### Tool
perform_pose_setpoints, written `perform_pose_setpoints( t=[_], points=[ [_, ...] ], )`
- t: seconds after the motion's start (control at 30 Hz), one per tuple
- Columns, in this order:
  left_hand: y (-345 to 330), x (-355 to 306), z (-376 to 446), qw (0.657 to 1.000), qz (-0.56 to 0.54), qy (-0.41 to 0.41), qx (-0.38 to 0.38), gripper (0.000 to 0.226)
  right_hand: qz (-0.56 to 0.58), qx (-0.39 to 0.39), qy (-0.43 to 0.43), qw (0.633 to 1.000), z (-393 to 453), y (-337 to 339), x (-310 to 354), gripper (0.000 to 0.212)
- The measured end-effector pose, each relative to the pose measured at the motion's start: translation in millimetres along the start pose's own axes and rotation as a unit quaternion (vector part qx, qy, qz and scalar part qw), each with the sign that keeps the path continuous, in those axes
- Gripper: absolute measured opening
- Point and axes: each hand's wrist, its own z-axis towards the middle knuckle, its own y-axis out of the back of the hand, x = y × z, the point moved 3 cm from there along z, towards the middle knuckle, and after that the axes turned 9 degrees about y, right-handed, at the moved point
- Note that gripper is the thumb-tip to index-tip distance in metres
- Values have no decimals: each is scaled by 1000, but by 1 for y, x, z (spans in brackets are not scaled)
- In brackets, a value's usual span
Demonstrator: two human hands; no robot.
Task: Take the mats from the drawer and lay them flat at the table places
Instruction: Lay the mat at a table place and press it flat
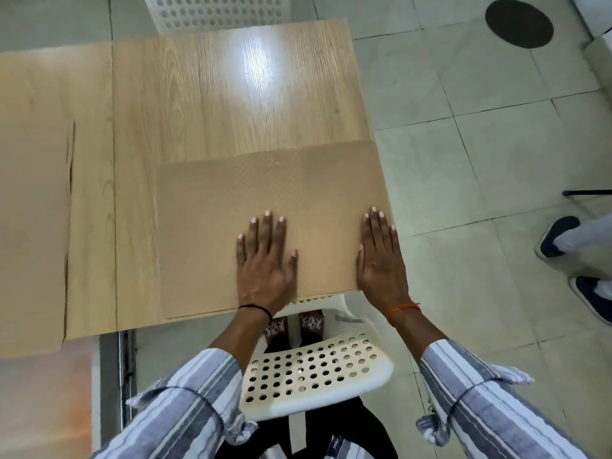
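Observation:
A tan textured mat lies flat on the near right corner of the light wooden table. My left hand rests palm down on the mat's near middle, fingers spread. My right hand presses flat on the mat's right edge, at the table's side. Neither hand grips anything. A second tan mat lies flat at the left place, partly cut off by the frame. No drawer is in view.
A white perforated chair stands under me at the table's near edge. Another white chair is at the far side. A person's shoes stand on the tiled floor at right. A dark round spot marks the floor.

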Motion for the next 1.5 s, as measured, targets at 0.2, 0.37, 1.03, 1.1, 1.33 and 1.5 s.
perform_pose_setpoints(
  t=[0.2,0.37,1.03,1.1,1.33,1.5],
  points=[
    [5,27,3,1000,5,20,-14,68,-6,18,85,996,18,9,32,85],
    [4,27,2,999,1,26,-22,68,58,35,87,994,54,-1,92,83],
    [40,88,61,985,-79,144,-57,62,25,39,5,999,60,-21,106,68],
    [42,49,88,994,-79,59,-41,63,17,43,5,999,61,-20,107,69],
    [27,-1,127,998,-22,-58,3,60,5,36,1,999,61,-20,108,70],
    [31,65,123,995,-22,81,-48,66,8,38,1,999,61,-21,107,71]
  ],
)
